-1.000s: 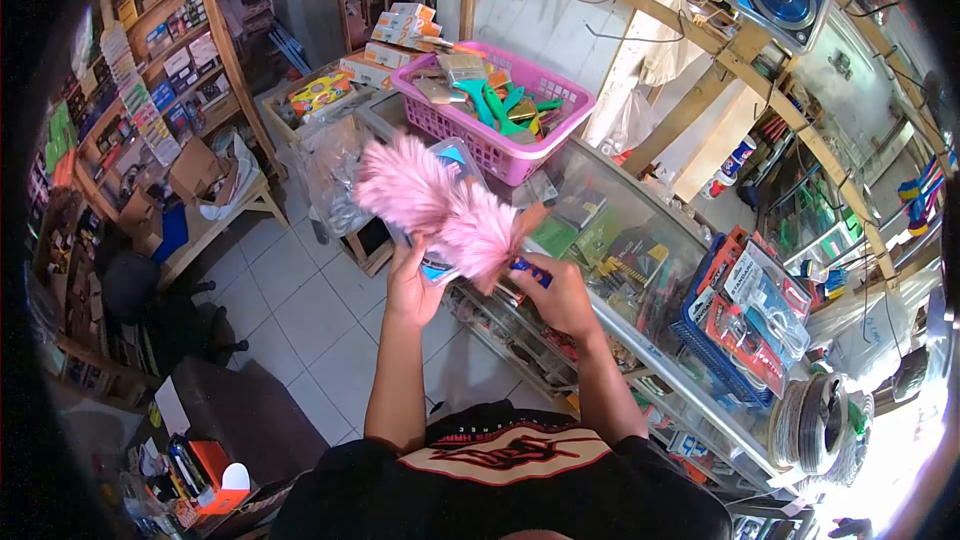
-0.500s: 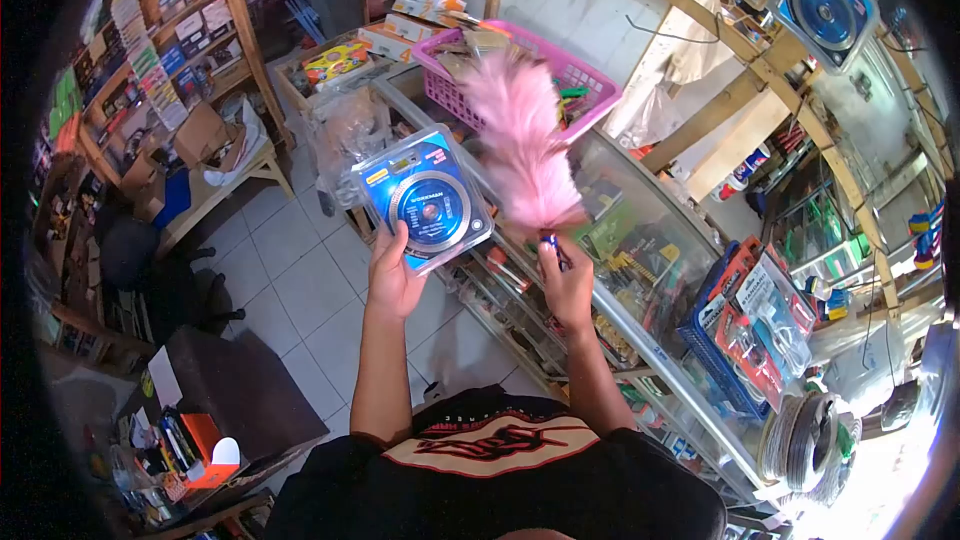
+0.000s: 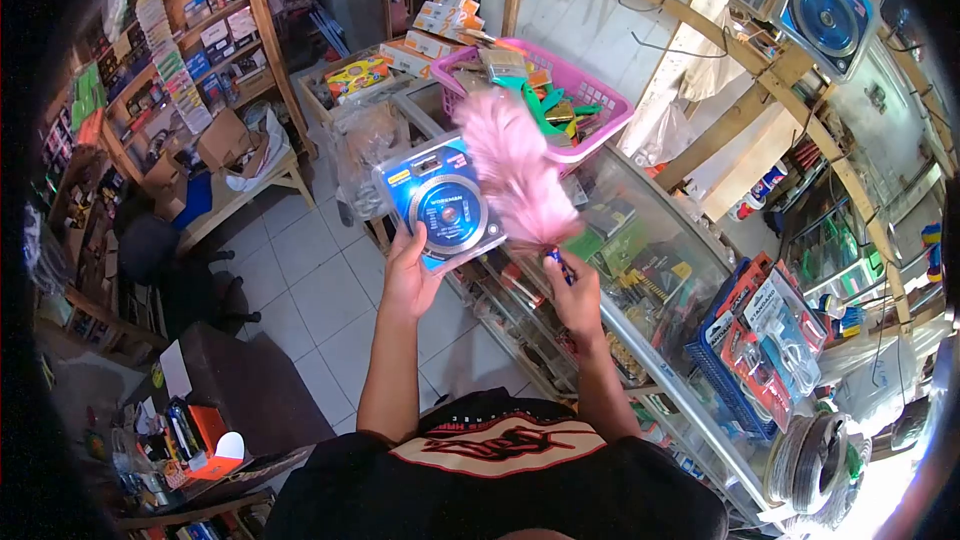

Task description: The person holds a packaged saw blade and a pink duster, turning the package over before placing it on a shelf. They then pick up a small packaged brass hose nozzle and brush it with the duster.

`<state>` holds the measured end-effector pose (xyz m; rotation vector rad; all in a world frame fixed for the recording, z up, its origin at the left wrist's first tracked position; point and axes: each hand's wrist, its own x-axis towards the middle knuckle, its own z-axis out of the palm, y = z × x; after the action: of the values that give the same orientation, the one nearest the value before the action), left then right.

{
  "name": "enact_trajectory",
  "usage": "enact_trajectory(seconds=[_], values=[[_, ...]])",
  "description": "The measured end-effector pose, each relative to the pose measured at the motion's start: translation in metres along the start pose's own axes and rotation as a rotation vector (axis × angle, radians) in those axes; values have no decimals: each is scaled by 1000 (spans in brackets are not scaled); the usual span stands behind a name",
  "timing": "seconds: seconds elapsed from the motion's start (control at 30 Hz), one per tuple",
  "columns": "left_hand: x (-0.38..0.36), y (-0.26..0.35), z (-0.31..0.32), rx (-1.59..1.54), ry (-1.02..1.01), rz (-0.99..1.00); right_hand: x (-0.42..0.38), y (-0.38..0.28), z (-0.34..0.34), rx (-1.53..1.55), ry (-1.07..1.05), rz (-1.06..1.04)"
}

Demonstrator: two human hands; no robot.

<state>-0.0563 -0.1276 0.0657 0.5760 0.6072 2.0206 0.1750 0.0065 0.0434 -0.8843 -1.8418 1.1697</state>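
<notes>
My left hand grips a blister-packed blue cutting disc by its lower edge, face toward me. My right hand holds the blue handle of a pink feather duster. Its feathers point up and left, and they overlap the right edge of the disc pack. Both hands are raised over the near end of a glass display counter.
A pink basket full of brushes sits on the counter's far end, with a blue basket of packaged goods at the right. Wooden shelves of stock line the left. A black stool and tiled floor lie below.
The duster swung from lying across the disc pack to upright, then tilted back against its right edge. The disc pack came into full view in my left hand.
</notes>
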Motion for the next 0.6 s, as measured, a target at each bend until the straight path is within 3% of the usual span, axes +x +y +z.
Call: enact_trajectory(seconds=[0.13,0.27,0.33,0.43,0.53,0.6], values=[[1,-10,-3,6,13,7,-9,-18,-15,-129,-184,-152],[5,-13,7,39,8,6,-7,-17,-23,-109,-31,-113],[1,-12,15,31,59,-25,-11,-23,-31,-46,-106,-85],[9,-20,5,-43,-43,-3,-19,-16,-41,-35,-144,-70],[13,-22,4,-53,-21,76,-20,6,-64,-119,-246,-101],[17,-22,-9,-89,-6,133,-28,12,-69,-126,-207,-85]])
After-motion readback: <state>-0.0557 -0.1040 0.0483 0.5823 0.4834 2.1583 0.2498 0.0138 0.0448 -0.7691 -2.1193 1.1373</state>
